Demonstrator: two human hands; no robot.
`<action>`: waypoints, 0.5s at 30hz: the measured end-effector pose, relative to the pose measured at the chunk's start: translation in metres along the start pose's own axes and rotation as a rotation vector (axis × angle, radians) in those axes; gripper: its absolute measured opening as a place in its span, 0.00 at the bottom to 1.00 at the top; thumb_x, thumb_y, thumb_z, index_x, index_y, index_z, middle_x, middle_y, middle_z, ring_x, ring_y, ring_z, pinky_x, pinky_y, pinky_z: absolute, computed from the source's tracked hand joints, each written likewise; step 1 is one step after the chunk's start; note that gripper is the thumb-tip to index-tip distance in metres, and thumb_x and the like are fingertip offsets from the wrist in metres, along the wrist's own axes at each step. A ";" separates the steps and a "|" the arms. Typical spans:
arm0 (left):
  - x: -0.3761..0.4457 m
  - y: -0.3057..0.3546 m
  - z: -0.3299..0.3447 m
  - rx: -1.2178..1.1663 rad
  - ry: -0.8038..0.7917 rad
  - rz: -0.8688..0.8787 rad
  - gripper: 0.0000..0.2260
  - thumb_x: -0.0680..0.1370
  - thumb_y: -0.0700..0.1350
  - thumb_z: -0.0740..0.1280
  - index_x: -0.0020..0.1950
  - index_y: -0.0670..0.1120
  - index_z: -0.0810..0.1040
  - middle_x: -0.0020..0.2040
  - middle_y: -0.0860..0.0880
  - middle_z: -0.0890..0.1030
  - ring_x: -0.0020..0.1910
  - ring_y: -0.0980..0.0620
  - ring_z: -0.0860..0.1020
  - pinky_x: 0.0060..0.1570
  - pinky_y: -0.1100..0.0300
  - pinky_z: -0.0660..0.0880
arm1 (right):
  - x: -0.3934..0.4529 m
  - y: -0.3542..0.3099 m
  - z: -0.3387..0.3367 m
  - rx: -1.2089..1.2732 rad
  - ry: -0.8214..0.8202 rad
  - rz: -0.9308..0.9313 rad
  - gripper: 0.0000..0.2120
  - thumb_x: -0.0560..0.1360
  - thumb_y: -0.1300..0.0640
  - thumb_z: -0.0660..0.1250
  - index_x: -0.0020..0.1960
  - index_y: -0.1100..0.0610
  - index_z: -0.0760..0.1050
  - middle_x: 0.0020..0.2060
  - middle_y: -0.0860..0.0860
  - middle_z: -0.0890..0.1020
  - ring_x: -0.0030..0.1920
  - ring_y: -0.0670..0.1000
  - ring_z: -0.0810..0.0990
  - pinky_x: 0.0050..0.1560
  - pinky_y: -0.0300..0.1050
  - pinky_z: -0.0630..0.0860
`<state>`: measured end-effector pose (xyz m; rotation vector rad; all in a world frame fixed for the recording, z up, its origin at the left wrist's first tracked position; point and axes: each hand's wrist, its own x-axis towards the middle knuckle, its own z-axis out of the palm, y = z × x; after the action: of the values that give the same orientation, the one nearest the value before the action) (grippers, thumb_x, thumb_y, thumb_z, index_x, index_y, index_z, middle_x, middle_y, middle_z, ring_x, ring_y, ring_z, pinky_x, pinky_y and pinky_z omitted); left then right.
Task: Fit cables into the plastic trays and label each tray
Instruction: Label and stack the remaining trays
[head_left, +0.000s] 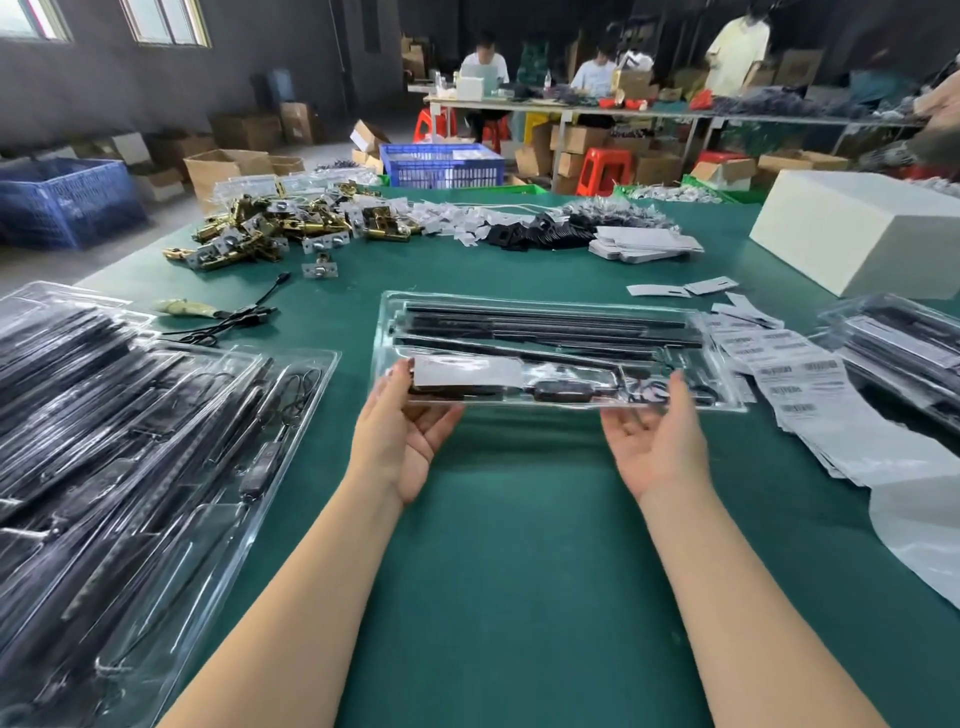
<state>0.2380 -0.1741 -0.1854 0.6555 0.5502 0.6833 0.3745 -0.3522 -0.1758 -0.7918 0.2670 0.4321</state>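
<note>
2 bare forearms reaching in from the near edge of the green worktop (519, 545), palms up. Left hand (402, 441) under the tray (545, 353) at its near left corner, thumb on top, fingers curled beneath: grip holding the tray. Right hand (657, 441) at the near right part of the same edge, thumb against the rim, fingers spread and mostly straight below: a wide, supporting grip. Tray clear plastic, mid-worktop, near edge lifted off the surface, far edge low. Inside: long black bars in the far channels, a black cable (670, 389) coiled in the near right pocket, a white label (467, 371) on the near left part. Left edge: a heap of filled trays (130, 441). Right edge: strips of barcode labels (800, 379) just beside the held tray, another stack (898, 348) past them, a white box (857, 228) toward the far right corner. Far left: brass hardware (270, 228) piled loosely.
</note>
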 end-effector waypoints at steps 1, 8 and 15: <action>0.002 0.004 -0.003 0.009 0.016 0.022 0.06 0.79 0.46 0.66 0.53 0.45 0.75 0.44 0.43 0.81 0.35 0.48 0.82 0.31 0.58 0.80 | 0.004 -0.007 -0.005 -0.010 0.028 -0.027 0.12 0.78 0.49 0.67 0.54 0.56 0.72 0.48 0.55 0.73 0.49 0.55 0.79 0.38 0.48 0.81; 0.011 0.017 -0.014 -0.020 0.170 0.090 0.08 0.80 0.52 0.65 0.46 0.49 0.77 0.25 0.52 0.77 0.25 0.55 0.77 0.28 0.62 0.78 | 0.007 -0.045 -0.025 -0.426 -0.155 0.073 0.08 0.75 0.54 0.70 0.52 0.55 0.77 0.42 0.59 0.85 0.38 0.55 0.85 0.31 0.42 0.80; 0.016 0.016 -0.018 -0.050 0.216 0.125 0.14 0.80 0.59 0.61 0.47 0.50 0.77 0.26 0.53 0.77 0.24 0.56 0.77 0.27 0.64 0.76 | 0.008 -0.054 -0.032 -0.616 -0.202 0.147 0.11 0.79 0.49 0.65 0.55 0.55 0.78 0.41 0.59 0.86 0.39 0.56 0.86 0.30 0.43 0.80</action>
<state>0.2306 -0.1469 -0.1899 0.5763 0.6935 0.8891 0.4042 -0.4074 -0.1669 -1.3241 -0.0051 0.7455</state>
